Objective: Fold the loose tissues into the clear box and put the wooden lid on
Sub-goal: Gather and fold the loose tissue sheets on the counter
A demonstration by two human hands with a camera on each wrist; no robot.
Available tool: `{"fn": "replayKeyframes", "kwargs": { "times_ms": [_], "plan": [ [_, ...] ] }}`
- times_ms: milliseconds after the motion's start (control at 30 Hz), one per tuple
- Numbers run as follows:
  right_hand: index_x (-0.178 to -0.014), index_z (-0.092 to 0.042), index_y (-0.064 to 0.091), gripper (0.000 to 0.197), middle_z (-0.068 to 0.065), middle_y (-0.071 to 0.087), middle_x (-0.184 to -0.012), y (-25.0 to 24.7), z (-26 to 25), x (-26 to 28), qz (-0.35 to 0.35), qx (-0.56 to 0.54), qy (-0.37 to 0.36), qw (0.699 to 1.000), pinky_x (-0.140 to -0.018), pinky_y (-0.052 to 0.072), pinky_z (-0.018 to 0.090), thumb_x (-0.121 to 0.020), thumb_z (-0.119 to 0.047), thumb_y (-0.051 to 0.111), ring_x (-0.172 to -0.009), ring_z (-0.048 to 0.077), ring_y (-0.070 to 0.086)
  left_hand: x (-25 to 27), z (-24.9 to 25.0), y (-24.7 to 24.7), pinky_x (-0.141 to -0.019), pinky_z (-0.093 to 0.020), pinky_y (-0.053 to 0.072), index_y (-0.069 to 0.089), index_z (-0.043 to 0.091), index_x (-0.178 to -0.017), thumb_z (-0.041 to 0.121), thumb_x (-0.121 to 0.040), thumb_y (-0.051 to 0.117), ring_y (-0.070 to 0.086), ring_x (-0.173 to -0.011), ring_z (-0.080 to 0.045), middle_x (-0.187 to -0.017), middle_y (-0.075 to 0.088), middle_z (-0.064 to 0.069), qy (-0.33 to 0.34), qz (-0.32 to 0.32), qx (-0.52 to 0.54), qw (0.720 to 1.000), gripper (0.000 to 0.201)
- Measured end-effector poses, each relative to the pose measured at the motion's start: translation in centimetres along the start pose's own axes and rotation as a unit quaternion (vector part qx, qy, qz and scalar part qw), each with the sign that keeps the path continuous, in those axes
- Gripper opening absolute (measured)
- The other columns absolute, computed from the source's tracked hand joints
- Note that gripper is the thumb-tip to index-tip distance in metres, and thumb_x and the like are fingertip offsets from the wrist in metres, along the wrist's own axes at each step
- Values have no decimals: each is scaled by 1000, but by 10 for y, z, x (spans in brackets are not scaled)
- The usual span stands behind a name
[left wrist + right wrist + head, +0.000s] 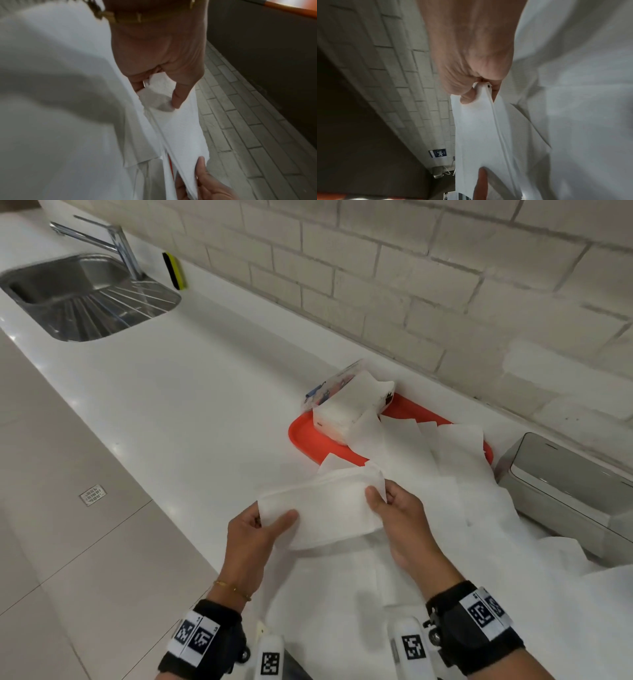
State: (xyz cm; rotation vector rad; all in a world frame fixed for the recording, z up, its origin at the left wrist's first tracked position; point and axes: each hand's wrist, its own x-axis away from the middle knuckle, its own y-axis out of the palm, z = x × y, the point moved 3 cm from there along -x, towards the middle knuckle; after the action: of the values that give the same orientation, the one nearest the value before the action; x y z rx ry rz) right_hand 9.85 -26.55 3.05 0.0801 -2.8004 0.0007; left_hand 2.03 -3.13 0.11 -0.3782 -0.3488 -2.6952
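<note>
So I've got the folded tissue stack up off the desk, left hand pinching one end, right hand pinching the other, fingers curled on it. It's floppy, so layers could slide apart if I loosen up. The clear box sits off to my right, and loose tissues draped near it could snag. Can't spot the lid.

Kitchen. Long white bench runs along a white brick-tiled wall, with a stainless steel sink and ribbed drainer set into it, chrome tap over it, yellow-black sponge propped against the wall. Pale tiled floor beside.
</note>
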Motion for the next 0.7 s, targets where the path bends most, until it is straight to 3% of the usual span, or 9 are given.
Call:
{"fn": "replayKeyframes", "kwargs": {
  "times_ms": [67,133,233,367,433,567,700],
  "plan": [
    [-120,-17,74,24,0,80,-111,5,10,0,-26,12,12,1000,-97,59,40,-97,-13,73,-108,22,75,-1,-5,-1,-90,-45,61,81,11,-104,6,-84,86,77,-99,-30,-105,81,-9,0,18,-8,1000,21],
    [-117,-16,74,32,0,81,-107,5,16,-1,-51,47,13,998,-94,60,39,-86,-13,84,-103,20,77,-4,-7,-3,-83,-38,60,82,13,-92,3,-83,85,75,-92,-24,-97,81,-7,17,12,-38,999,14],
    [-109,-16,76,35,-2,82,-100,1,17,0,-64,85,-4,994,-90,59,35,-78,-17,92,-95,15,78,-7,0,-5,-79,-31,54,81,15,-82,-4,-81,84,71,-86,-18,-90,80,-3,61,-9,-88,994,19],
    [-92,-20,77,29,-2,79,-91,0,13,-2,-96,151,-46,983,-71,54,19,-71,-17,96,-81,6,71,-13,10,-13,-81,-39,61,81,15,-85,-6,-78,86,76,-92,-28,-94,80,-6,90,-29,-125,988,23],
    [-95,-25,78,37,-8,79,-94,0,19,-3,-113,175,-44,977,-73,55,17,-67,-16,99,-85,5,73,-14,4,-16,-78,-42,64,81,16,-91,-6,-75,89,76,-91,-30,-98,80,-5,73,-30,-141,987,28],
    [-107,-29,75,56,-13,79,-101,-2,31,-7,-104,202,-29,973,-82,61,25,-59,-24,103,-94,6,75,-14,-8,-19,-81,-43,65,80,23,-94,-2,-67,95,77,-89,-23,-95,81,-3,54,-13,-163,985,40],
    [-99,-28,77,50,-13,79,-98,3,37,-8,-69,185,-33,980,-78,59,21,-57,-25,103,-90,3,73,-14,-14,-8,-72,-32,63,80,23,-86,-10,-68,89,77,-81,-19,-87,81,-2,57,-5,-154,986,39]
  ]
}}
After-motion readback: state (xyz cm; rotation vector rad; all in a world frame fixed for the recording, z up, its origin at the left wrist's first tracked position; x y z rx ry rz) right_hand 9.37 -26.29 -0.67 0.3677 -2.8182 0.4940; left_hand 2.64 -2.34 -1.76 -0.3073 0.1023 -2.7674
